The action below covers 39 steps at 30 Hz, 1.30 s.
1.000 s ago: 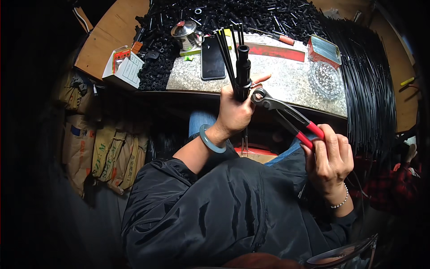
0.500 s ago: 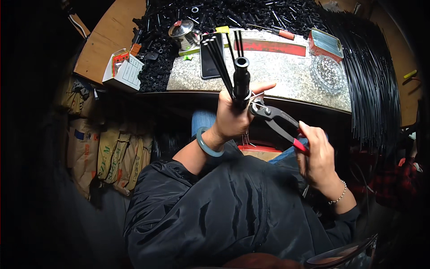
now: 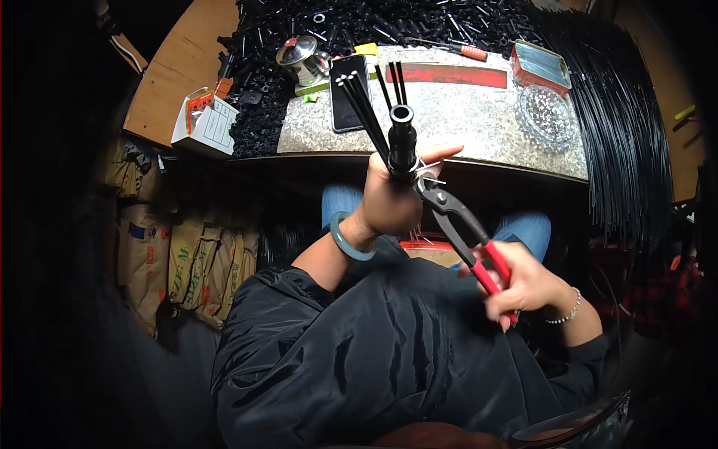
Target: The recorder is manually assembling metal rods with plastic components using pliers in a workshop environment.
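Observation:
My left hand (image 3: 390, 208) is wrapped round a black tubular part (image 3: 402, 146) standing nearly upright, its round open end facing up. Along with it, the same hand grips several thin black rods (image 3: 363, 112), which fan out past the tube. Thin pale wire ends (image 3: 434, 181) stick out beside the tube's lower end. In my right hand (image 3: 525, 278) are the red handles of black-headed pincers (image 3: 458, 224). Their jaws rest close to these wire ends; whether they bite on one I cannot tell. More wire ends hang below my left hand.
Before me is a worktable with a pale speckled board (image 3: 464, 120). On it are a phone (image 3: 349, 93), a glass dish (image 3: 544, 118) and a red-sided tin (image 3: 540, 67). Black parts (image 3: 374, 26) heap behind; long black rods (image 3: 621, 135) overhang the right edge. Sacks (image 3: 191, 262) stand left.
My right hand has come down and toward me, swinging the pincers' handles lower, so the tool points more steeply. The left hand with the tube has barely moved.

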### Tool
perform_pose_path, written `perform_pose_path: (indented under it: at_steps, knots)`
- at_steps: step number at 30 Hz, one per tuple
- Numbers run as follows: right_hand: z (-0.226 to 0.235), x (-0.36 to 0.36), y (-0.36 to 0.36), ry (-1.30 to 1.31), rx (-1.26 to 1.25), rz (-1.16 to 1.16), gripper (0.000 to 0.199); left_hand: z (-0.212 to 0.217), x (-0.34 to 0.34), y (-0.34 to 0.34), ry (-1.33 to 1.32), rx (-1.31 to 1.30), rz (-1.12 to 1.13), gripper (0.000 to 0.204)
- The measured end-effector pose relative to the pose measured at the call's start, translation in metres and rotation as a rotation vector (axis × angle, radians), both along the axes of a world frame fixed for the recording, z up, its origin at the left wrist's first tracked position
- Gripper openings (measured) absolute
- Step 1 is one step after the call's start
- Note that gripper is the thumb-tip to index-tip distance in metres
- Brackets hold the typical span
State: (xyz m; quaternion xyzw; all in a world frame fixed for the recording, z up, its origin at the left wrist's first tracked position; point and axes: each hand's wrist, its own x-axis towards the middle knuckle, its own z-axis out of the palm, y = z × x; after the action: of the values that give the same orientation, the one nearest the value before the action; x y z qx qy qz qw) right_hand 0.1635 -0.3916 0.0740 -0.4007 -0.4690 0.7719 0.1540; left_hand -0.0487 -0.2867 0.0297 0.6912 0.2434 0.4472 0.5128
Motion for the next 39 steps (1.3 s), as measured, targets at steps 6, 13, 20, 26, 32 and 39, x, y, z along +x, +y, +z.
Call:
perform_pose_path:
  at_steps: [6, 13, 20, 26, 32, 39]
  knots:
    - [-0.015, -0.007, -0.007, -0.457, 0.861, -0.092, 0.068, -0.002, 0.003, 0.0, -0.036, 0.045, 0.054, 0.027]
    - [-0.02, -0.005, 0.0, -0.381, 0.902, -0.125, 0.051, -0.004, 0.006, 0.001, -0.047, 0.092, 0.065, 0.031]
    - [0.011, -0.002, 0.003, -0.424, 0.59, -0.11, 0.021, -0.005, -0.004, 0.002, 0.034, 0.07, 0.01, 0.038]
    - [0.04, -0.001, 0.003, -0.79, 0.765, -0.033, 0.026, -0.007, -0.007, 0.008, 0.117, 0.225, -0.039, 0.033]
    - [0.0, 0.004, 0.006, -0.574, 1.134, -0.293, 0.029, 0.003, -0.009, 0.006, -0.091, -0.127, -0.044, 0.032]
    - [-0.039, -0.051, 0.028, -0.198, 1.18, -0.799, 0.015, 0.009, 0.011, -0.005, -0.048, -0.189, 0.069, 0.026]
